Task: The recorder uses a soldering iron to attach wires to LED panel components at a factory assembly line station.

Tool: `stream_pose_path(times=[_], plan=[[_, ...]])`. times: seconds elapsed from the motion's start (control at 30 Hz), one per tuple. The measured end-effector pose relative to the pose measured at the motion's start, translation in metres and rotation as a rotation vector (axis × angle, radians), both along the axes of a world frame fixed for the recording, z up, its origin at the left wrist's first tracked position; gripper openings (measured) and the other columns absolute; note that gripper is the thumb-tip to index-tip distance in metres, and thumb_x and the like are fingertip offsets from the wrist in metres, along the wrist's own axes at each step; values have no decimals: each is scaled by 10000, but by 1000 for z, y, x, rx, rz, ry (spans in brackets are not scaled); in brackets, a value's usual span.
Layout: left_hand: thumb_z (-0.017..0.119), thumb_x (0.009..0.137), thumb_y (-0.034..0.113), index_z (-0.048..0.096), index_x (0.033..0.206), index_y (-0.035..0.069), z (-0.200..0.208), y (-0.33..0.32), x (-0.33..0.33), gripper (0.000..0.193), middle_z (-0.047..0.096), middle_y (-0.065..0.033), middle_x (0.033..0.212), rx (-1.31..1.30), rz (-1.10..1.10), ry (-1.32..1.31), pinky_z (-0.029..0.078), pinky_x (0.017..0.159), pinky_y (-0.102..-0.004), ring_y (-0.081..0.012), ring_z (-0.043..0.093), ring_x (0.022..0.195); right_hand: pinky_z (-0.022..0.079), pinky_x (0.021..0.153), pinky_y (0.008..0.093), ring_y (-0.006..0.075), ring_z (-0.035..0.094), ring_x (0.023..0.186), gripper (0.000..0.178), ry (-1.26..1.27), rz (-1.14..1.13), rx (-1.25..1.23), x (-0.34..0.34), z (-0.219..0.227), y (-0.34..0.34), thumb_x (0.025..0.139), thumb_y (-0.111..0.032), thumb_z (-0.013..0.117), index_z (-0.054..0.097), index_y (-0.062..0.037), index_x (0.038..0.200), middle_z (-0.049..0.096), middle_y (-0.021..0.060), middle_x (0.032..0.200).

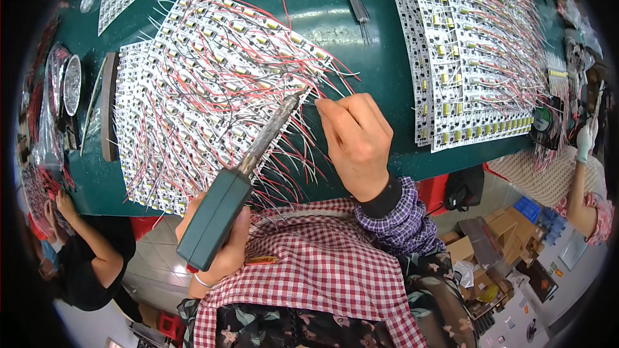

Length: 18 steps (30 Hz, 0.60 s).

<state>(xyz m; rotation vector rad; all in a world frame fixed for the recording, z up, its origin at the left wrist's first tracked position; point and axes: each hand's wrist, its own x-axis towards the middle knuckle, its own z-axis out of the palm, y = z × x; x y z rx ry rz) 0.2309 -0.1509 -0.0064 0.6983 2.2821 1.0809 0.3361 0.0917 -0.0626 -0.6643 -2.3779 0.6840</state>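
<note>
My left hand (235, 245) is closed around the dark green handle of a soldering iron (216, 219). Its worn metal barrel slants up and away, with the tip at the right edge of a stack of white circuit board panels (174, 90). Red, white and black wires (225, 84) sprawl over these panels, among small yellow components. Just right of the iron's tip, my right hand (358, 142) is closed in a pinch, thumb against forefinger. Whatever sits between those fingertips is too small to make out.
More wired panels (451, 58) lie on the green table (322, 19) at right. A banded bundle of dark wires (351, 0) rests at the far side. A round metal tin (72, 84) stands at left. Co-workers' arms (90, 232) show at both sides; cardboard boxes (509, 225) stand lower right.
</note>
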Motion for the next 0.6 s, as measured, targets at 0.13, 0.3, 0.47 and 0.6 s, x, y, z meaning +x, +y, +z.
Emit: stream_pose_path(times=[0.13,0.3,0.47,0.6], plan=[[797,774,4,731,1030,-24,-1,1,-1,265,699,-207,976,50,-11,19,547,681,-377,-334,695,773,487,597,352,234,579,734,229,10,-14,-2,0,-3,-1,770,72,739,703,-5,982,551,70,822],[801,776,5,729,1022,-31,-3,0,0,258,700,-200,960,99,-3,79,540,657,-364,-313,693,753,487,610,354,235,585,749,211,27,-43,-49,0,7,1,778,64,746,706,-17,968,556,66,829],[813,778,18,724,1001,-30,3,4,0,245,688,-183,923,60,16,124,526,628,-357,-299,677,720,479,625,371,249,587,762,195,37,-93,-71,-1,17,14,789,57,752,706,-18,963,545,70,825],[817,793,26,712,1031,-24,3,2,1,265,690,-163,938,25,24,163,530,669,-359,-299,675,761,471,647,361,257,591,754,173,15,-131,-128,-10,9,18,825,73,740,732,-3,981,574,94,832]])
